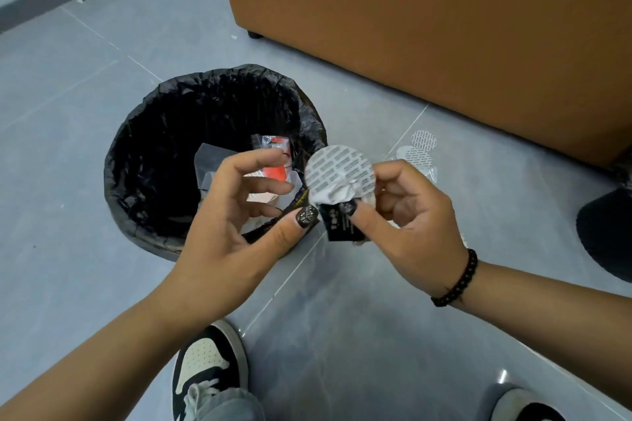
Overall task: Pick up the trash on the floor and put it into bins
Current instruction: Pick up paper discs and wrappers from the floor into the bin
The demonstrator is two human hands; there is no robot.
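Right now the right hand (407, 212) pinches a bunch of trash between thumb and curled fingers: a round white seal (338, 174) printed with grey lines, torn and crumpled at its lower edge, and a small black wrapper (340, 225) below it. How many pieces sit in that pinch is hard to tell, since the fingers cover the far side. The left hand (239, 215) hovers just beside it, fingers loosely curved and holding nothing, its thumb tip close to the black wrapper; whether it touches is unclear. The bunch hangs above the floor just beside the near rim of the bin (136, 133), which is lined with a black bag. Inside lie a red and silver packet (275, 173) and pale scraps, partly hidden by the left hand. More round seals (422, 147) lie on the floor (85, 284) beyond the right hand, partly covered by it. A brown cabinet (444, 27) stands behind.
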